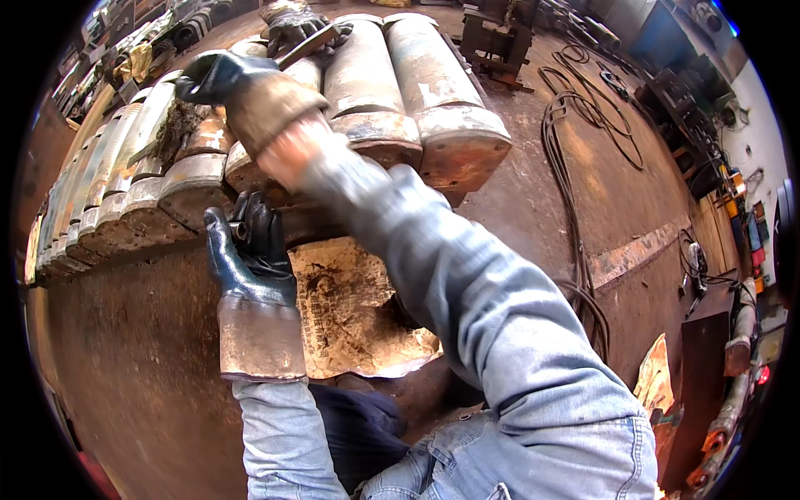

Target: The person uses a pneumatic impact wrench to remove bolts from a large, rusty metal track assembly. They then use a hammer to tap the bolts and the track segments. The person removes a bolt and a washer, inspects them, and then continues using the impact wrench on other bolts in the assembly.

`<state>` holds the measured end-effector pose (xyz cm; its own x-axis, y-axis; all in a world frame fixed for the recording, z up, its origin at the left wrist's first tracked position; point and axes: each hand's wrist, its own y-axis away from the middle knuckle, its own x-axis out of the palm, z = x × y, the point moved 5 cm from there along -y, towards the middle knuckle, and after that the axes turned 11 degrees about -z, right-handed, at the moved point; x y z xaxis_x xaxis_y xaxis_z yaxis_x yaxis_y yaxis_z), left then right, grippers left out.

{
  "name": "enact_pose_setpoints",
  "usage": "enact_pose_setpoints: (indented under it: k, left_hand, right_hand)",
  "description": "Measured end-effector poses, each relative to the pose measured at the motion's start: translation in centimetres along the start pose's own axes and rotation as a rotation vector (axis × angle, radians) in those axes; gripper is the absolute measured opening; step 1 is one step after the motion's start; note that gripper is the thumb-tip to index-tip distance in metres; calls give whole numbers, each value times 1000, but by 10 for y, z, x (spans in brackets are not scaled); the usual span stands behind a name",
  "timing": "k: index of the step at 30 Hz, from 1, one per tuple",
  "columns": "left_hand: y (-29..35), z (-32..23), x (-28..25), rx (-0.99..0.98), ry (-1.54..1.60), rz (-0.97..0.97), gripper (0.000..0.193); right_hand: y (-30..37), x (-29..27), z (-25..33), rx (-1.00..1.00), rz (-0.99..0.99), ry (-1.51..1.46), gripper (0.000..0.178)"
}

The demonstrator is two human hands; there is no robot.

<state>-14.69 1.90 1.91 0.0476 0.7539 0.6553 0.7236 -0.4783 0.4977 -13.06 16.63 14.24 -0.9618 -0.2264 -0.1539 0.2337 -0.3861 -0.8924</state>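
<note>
My left hand [257, 258], in a blue-black coated glove with a tan cuff, is upright with a small metal cylinder [240, 231] between thumb and fingers. It is just in front of a row of metal half-round blocks [192, 185]. Across the blocks reaches my right hand [229, 83], also gloved, its fingers curled over; what they hold, if anything, is hidden. A dark, fibrous clump [173, 129] lies on the blocks below it. Farther back, a worn glove [293, 29] meets a flat metal bar [308, 46]; I cannot tell whether a person's hand is inside.
A stained paper sheet [337, 308] lies by my legs. Larger half-round blocks [429, 67] stand at the row's right end. Dark cables [557, 158] coil over the brown floor at right. A dark metal stand [497, 42] is at the back; pipes [740, 342] run along the right side.
</note>
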Motion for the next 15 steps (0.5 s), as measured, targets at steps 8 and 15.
enact_pose_setpoints:
  k: [8,15]
  left_hand:
    - [0,2,4,28,-4,117,43]
    - [14,1,19,-112,-40,536,51]
  right_hand:
    - [14,-89,97,-92,-22,-350,44]
    - [96,-90,55,25,207,29,70]
